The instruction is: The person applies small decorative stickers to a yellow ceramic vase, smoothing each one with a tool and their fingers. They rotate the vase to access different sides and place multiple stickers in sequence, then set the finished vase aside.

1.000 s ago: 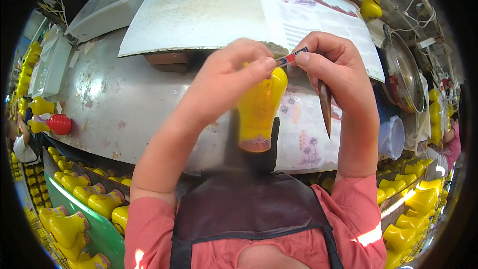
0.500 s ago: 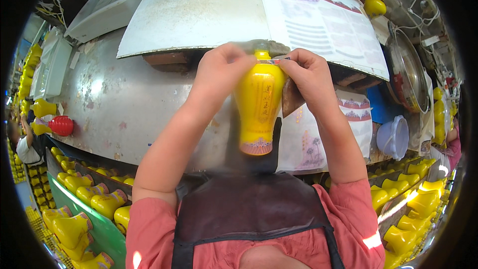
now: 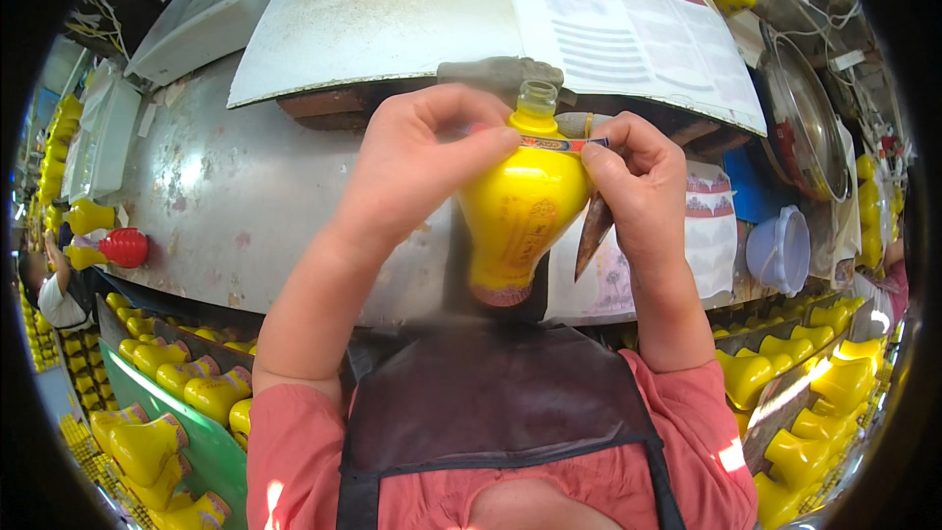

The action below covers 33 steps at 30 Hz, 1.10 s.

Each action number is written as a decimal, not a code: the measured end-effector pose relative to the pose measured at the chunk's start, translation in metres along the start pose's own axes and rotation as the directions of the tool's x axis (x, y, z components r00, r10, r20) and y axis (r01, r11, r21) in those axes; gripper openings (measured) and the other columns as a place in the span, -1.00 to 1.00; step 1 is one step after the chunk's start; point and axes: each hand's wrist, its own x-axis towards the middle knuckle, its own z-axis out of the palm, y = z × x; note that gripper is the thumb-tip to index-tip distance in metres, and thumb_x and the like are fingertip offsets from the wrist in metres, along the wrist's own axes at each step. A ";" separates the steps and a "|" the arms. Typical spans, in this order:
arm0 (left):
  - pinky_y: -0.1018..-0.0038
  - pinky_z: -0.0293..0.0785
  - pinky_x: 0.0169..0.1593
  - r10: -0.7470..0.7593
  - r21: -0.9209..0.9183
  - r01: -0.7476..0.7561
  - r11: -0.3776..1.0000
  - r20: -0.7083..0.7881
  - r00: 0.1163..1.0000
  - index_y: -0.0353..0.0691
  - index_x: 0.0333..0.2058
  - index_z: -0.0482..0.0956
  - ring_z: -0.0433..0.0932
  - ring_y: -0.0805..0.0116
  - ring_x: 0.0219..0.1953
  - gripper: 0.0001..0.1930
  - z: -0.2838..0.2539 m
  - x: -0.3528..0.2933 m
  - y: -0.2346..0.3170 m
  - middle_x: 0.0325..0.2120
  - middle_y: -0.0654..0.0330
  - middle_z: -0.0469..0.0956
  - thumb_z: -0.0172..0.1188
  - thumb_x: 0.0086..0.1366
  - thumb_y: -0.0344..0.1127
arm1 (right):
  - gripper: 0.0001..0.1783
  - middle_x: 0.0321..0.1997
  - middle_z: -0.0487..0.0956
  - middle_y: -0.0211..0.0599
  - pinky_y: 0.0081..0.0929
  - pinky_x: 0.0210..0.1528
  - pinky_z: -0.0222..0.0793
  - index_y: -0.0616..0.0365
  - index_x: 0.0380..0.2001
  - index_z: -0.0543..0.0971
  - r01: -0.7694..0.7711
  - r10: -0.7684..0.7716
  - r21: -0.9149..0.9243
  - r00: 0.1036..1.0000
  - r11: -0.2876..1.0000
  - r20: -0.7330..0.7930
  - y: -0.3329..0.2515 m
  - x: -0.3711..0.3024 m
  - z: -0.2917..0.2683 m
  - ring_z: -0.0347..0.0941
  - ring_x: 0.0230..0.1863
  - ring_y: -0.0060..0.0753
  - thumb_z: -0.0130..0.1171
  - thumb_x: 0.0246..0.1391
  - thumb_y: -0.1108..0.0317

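A glossy yellow bottle point(image 3: 512, 206) with a bare clear-glass neck stands tilted in front of me at the table's near edge, its neck away from me. Across its shoulder, just below the neck, runs a narrow strip decal point(image 3: 561, 144) in red and dark blue. My left hand point(image 3: 427, 152) is closed, thumb and finger at the strip's left end and against the bottle. The right end is pinched by my right hand point(image 3: 638, 172). A brown pointed blade point(image 3: 595, 234) shows under my right hand; whether that hand also holds it I cannot tell. Behind the neck lies a grey cloth point(image 3: 500, 71).
A raised white board point(image 3: 383, 25) carries printed decal sheets point(image 3: 628, 39) beyond the bottle. Right of me are a pale purple bucket point(image 3: 778, 250) and a round metal pan point(image 3: 800, 128). Yellow bottles point(image 3: 218, 393) fill racks on both sides. At far left is another person point(image 3: 61, 294).
The bottle has tipped and turned, so its neck shows more and its front less. My right hand has moved right and nearer me, my left slightly left; the strip now lies more exposed.
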 end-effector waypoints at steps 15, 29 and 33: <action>0.51 0.43 0.07 -0.044 -0.021 0.045 0.999 0.083 0.996 -0.24 -0.41 0.62 0.54 0.48 -0.11 -0.85 0.000 -0.003 0.008 -0.10 0.19 0.62 0.45 0.15 -0.41 | -0.90 -0.47 0.52 -0.62 -0.74 -0.41 0.21 0.25 -0.46 0.57 0.035 -0.036 -0.006 0.999 0.999 -0.014 0.005 -0.005 -0.005 0.32 -0.44 -0.87 0.25 0.10 0.48; 0.52 0.48 0.01 -0.010 -0.051 0.014 0.999 0.078 0.997 -0.31 -0.41 0.64 0.57 0.52 -0.17 -0.87 0.002 -0.003 0.007 -0.23 0.24 0.67 0.44 0.15 -0.45 | -0.93 -0.38 0.60 -0.50 -0.71 -0.26 0.32 0.25 -0.38 0.61 -0.010 0.011 -0.022 0.996 1.000 0.085 0.009 0.006 -0.012 0.45 -0.36 -0.75 0.24 0.14 0.47; 0.52 0.46 0.04 -0.021 -0.049 0.025 0.998 0.070 0.997 -0.28 -0.42 0.63 0.56 0.51 -0.16 -0.87 0.002 -0.001 0.004 -0.20 0.23 0.65 0.43 0.16 -0.43 | -0.80 -0.36 0.63 -0.47 -0.71 -0.25 0.39 0.29 -0.13 0.64 -0.078 0.069 0.066 0.989 0.995 0.131 0.011 0.013 -0.012 0.50 -0.34 -0.73 0.22 0.18 0.48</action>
